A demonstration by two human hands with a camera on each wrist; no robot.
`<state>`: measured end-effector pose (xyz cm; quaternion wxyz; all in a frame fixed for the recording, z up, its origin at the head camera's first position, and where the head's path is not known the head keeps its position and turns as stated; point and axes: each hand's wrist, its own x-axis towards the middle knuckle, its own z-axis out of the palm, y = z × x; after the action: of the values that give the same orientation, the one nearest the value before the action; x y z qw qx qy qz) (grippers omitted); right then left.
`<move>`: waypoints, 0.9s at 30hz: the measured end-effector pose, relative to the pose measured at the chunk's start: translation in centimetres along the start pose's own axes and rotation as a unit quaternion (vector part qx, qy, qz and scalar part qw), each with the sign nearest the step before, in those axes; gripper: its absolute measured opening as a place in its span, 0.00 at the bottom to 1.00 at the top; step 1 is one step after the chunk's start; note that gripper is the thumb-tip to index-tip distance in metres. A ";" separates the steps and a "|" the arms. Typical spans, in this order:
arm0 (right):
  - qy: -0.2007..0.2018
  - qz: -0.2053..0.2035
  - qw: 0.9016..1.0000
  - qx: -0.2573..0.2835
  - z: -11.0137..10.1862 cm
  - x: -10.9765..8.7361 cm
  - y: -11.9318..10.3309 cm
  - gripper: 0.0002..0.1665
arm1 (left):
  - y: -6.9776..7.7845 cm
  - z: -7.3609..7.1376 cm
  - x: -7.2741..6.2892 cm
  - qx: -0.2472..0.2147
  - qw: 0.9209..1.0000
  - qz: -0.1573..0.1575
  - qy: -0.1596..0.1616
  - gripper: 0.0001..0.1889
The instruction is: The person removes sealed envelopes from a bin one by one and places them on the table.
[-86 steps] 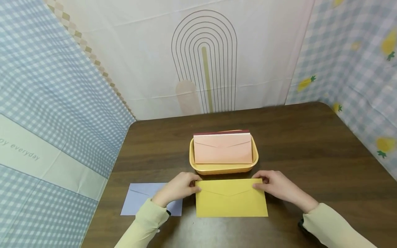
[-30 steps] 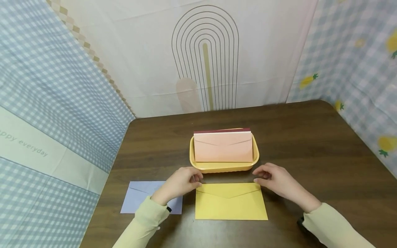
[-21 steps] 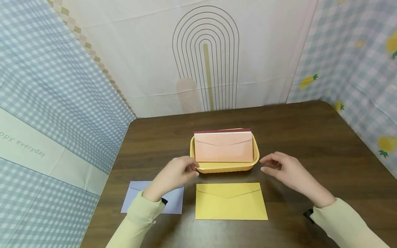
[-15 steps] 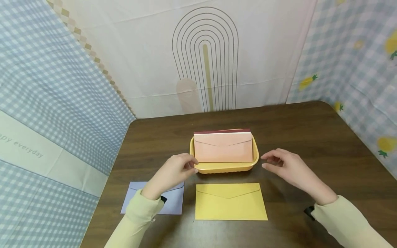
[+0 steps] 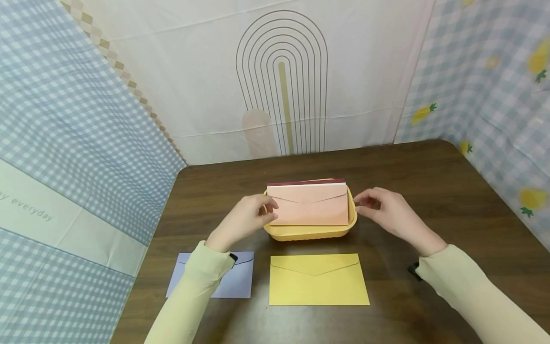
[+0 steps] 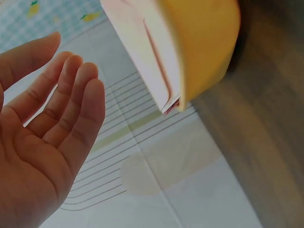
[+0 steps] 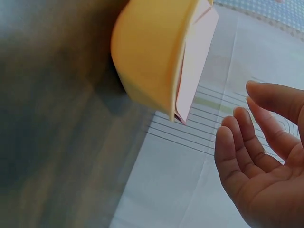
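Note:
A pink envelope leans in a small yellow basket, with white and dark red edges showing behind it. My left hand hovers at the basket's left end, its fingertips overlapping the envelope's left edge in the head view. Off the basket's right end is my right hand. In the left wrist view the left hand is relaxed and holds nothing, apart from the pink envelope. The right wrist view likewise shows the right hand loosely bent, clear of the basket.
Flat in front of the basket lies a yellow envelope. A lavender envelope lies to its left, partly under the left forearm. The dark wooden table meets hanging cloths at its back and sides.
Both hands let go of the yellow envelope, which now lies flat on the table. They have moved forward to either end of the basket.

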<state>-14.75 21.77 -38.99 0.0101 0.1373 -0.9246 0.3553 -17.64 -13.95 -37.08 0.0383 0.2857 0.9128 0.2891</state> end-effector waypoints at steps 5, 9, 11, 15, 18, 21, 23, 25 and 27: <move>0.002 0.006 1.000 0.004 -1.0 2.2 -0.2 0.13 | 0.0 -1.4 2.1 0.011 1.000 0.003 0.011 0.06; 0.013 0.007 1.000 0.003 -1.5 3.3 -0.6 0.16 | -0.1 -2.4 3.3 0.012 1.000 0.002 0.014 0.07; 0.014 0.008 1.000 0.002 -1.5 3.6 -0.8 0.18 | -0.2 -2.7 3.7 0.013 1.000 -0.001 0.015 0.08; 0.011 0.017 1.000 0.007 -1.4 3.9 -1.2 0.19 | -0.4 -2.9 4.2 0.012 1.000 -0.004 0.015 0.08; 0.007 0.021 1.000 0.009 -1.1 4.1 -1.4 0.18 | -0.5 -2.6 4.4 0.007 1.000 -0.005 0.010 0.08; -0.002 0.020 1.000 0.006 -0.6 4.4 -1.5 0.18 | -0.7 -2.1 4.8 0.010 1.000 -0.005 0.005 0.08; -0.006 0.017 1.000 0.000 -0.3 4.8 -1.4 0.18 | -0.9 -1.8 5.1 0.021 1.000 -0.005 0.003 0.08; -0.011 0.015 1.000 -0.007 0.1 5.2 -1.3 0.17 | -1.3 -1.4 5.6 0.039 0.999 -0.008 0.001 0.08; -0.016 0.013 1.000 -0.013 0.5 5.7 -1.1 0.17 | -1.8 -0.9 6.2 0.057 0.998 -0.016 -0.005 0.08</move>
<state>-19.92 19.20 -38.01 -0.0080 0.1309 -0.9309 0.3410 -23.87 -12.25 -36.69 0.0306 0.2746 0.9320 0.2347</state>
